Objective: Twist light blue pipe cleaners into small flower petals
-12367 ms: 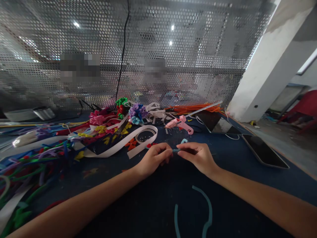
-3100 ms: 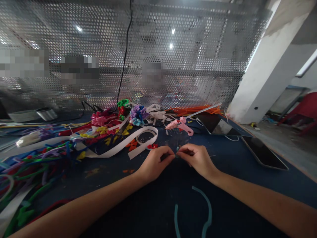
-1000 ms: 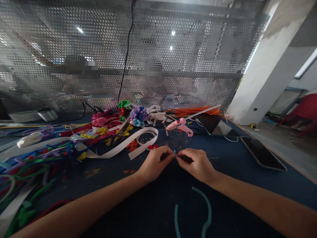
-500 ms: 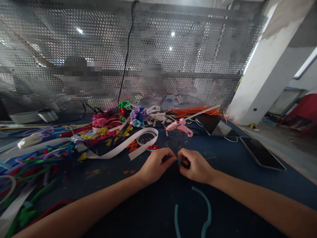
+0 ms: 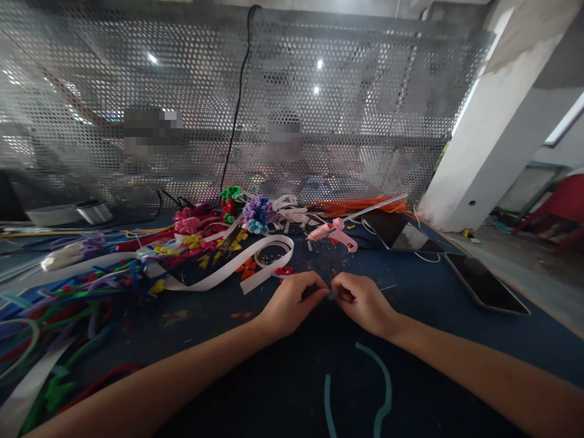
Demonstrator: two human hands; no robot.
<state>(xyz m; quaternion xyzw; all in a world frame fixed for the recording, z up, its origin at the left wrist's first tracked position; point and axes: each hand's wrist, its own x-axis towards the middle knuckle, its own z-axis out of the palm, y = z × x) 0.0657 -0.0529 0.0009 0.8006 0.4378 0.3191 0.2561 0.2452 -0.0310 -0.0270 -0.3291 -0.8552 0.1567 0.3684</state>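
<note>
The left hand (image 5: 292,303) and the right hand (image 5: 365,302) meet fingertip to fingertip over the dark blue table (image 5: 255,389), a little above the middle of the view. Between them sits a small teal piece (image 5: 332,294), only a bit of which shows. Both hands have their fingers curled in and pinch this piece, the left from the left side, the right from the right, so the piece lies right at the point where thumbs and forefingers come together. What shape it has cannot be told, since the fingers hide most of it.

Nearer the person, below the hands and apart from them, two teal strips (image 5: 381,380) lie curved on the table, one short and nearly upright, the other a longer arc.

Beyond the hands, a pink glue gun (image 5: 333,232) lies on its side, near but not touching them. To its left a white ribbon (image 5: 237,267) loops across the table, with a tape roll (image 5: 272,252) inside its bend and small red and orange flowers (image 5: 249,268) just beside it. Further back a purple and blue flower (image 5: 258,213) stands among pink, red and green ones. Orange sticks (image 5: 360,205) lie in a bundle at the far edge. A heap of coloured strips (image 5: 68,292) covers the left side. Two dark phones (image 5: 486,283) rest on the right, well apart from the hands. A perforated metal screen (image 5: 319,121) closes the back of the table.
</note>
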